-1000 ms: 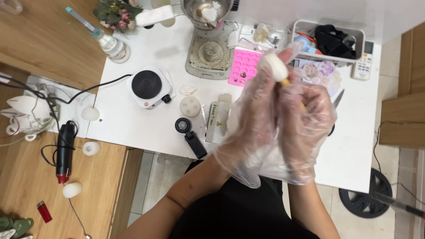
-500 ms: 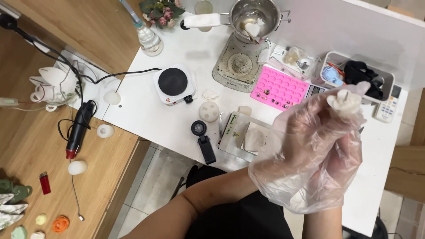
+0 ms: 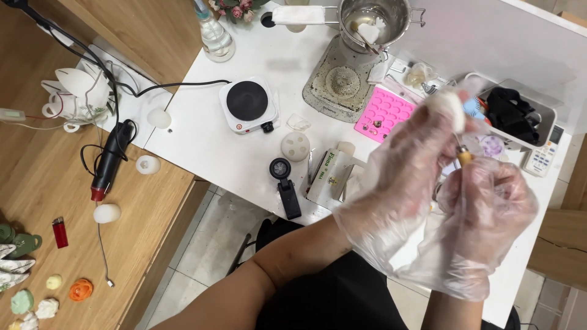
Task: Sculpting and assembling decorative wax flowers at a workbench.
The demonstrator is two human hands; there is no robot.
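White table (image 3: 202,140) below; your left hand (image 3: 406,165) pinches the white wax piece (image 3: 447,107), right hand (image 3: 489,214) grips the wooden-handled tool (image 3: 465,157) — steady, gentle strokes.

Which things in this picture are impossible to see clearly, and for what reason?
- Head view: the tip of the wooden-handled tool in the right hand is hidden behind the white lump held by the left hand.
- The fingers are blurred by the loose plastic gloves.
- The small pieces on the pink mould are too small to identify.
- The flowers are cut off by the top edge.
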